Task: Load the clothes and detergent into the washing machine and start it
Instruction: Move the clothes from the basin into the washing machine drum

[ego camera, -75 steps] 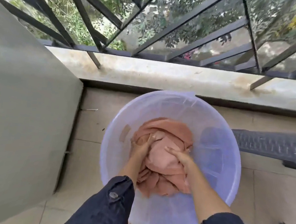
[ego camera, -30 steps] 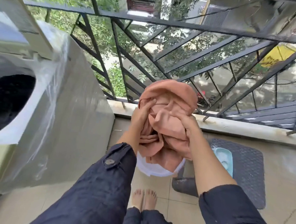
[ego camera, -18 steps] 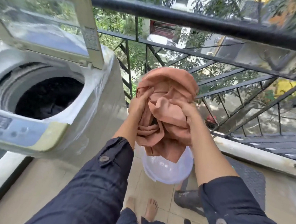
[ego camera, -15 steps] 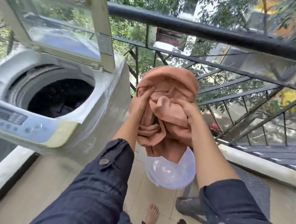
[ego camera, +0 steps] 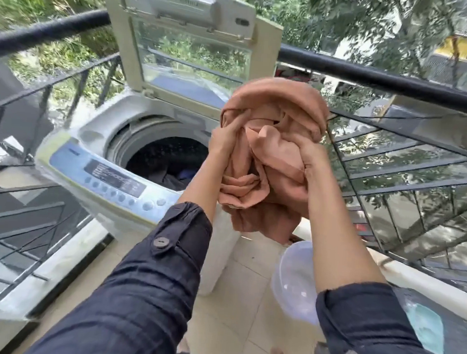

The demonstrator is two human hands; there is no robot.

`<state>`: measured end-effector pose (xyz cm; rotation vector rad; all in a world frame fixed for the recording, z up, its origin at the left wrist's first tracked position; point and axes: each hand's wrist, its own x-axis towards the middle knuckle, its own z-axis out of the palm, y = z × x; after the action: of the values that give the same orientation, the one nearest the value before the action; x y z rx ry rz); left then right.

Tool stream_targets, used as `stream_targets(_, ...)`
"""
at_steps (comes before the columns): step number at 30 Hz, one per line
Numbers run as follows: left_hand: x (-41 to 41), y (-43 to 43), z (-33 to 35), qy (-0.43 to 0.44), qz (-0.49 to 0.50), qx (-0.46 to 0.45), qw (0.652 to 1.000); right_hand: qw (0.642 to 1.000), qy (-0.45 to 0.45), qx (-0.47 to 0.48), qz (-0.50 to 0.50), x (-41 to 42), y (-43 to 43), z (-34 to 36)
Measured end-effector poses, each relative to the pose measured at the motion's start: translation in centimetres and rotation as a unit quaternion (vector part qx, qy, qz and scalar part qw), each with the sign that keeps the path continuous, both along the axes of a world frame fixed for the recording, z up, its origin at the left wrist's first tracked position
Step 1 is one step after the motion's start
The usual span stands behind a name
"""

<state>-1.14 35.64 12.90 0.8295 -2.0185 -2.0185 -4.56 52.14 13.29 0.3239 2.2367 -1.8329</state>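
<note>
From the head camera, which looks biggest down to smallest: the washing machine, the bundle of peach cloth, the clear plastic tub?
1. washing machine.
2. bundle of peach cloth, held near the camera, so enlarged.
3. clear plastic tub, partly hidden; its true rank is unsure.

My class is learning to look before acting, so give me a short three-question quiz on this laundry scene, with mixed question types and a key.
1. True or false: the lid of the washing machine stands open.
2. What holds the cloth bundle? A) one hand only B) both hands C) nothing
3. Where does the basin stand?

Key:
1. True.
2. B: the left hand and the right hand both grip it.
3. On the floor, below the cloth bundle and to the right of the washing machine.
</note>
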Motion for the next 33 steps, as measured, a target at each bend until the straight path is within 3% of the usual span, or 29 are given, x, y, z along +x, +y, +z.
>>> stream_targets(12,1.2,-14.5,2.3,0.062,0.008,-0.022,0.998,0.996,0.03,-0.067,-0.043,1.1,-14.5,1.4)
stream_targets(24,0.3,-21.9,0.9,0.088,0.073,-0.032,0.993,0.991,0.031,-0.119,-0.051,-0.8,-22.6,-0.1)
stream_targets(29,-1.8,-24.7,-0.6,0.06,0.098,-0.052,0.992,0.99,0.008,-0.131,-0.05,-3.2,-25.4,-2.0)
stream_targets(33,-3.4,-25.6,-1.7,0.049,0.085,-0.063,0.993,0.991,-0.073,-0.114,-0.005,-5.0,-26.6,-4.3)
